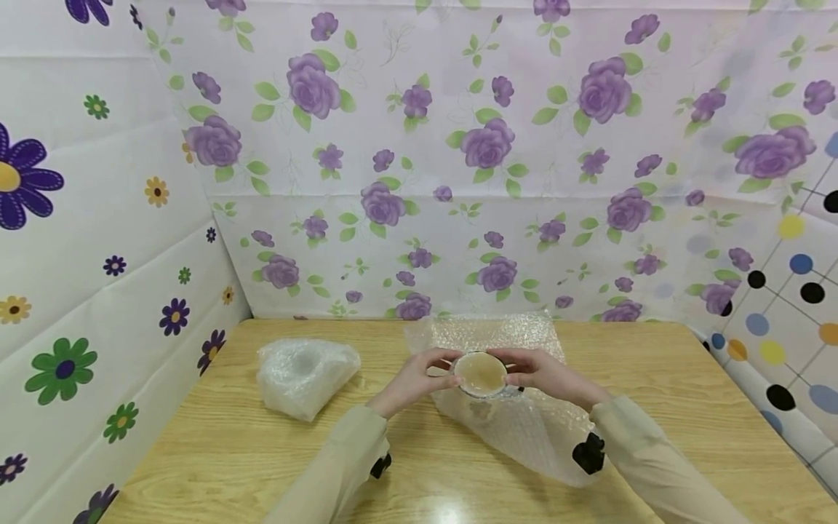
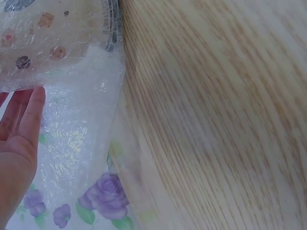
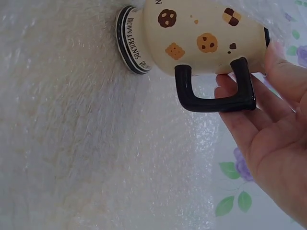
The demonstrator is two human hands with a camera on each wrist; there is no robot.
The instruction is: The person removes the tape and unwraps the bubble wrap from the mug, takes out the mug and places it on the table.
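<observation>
Both hands hold a cream mug (image 1: 481, 375) with cookie prints and a black handle (image 3: 216, 103), its opening facing up toward the head camera. My left hand (image 1: 419, 378) grips the rim on the left side. In the left wrist view, part of the mug (image 2: 57, 38) shows through bubble wrap, with the left fingers (image 2: 31, 112) at its edge. My right hand (image 1: 546, 371) grips the opposite side, thumb at the rim and fingers beside the handle. Under and behind the mug spreads a sheet of bubble wrap (image 1: 533, 437). The mug's banded base (image 3: 132, 40) is close to it.
A bundle of bubble wrap (image 1: 304, 378) lies on the left of the wooden table (image 1: 216, 451); what it contains cannot be made out. Flowered cloth (image 1: 419, 182) hangs behind the table. Patterned sheets stand at both sides.
</observation>
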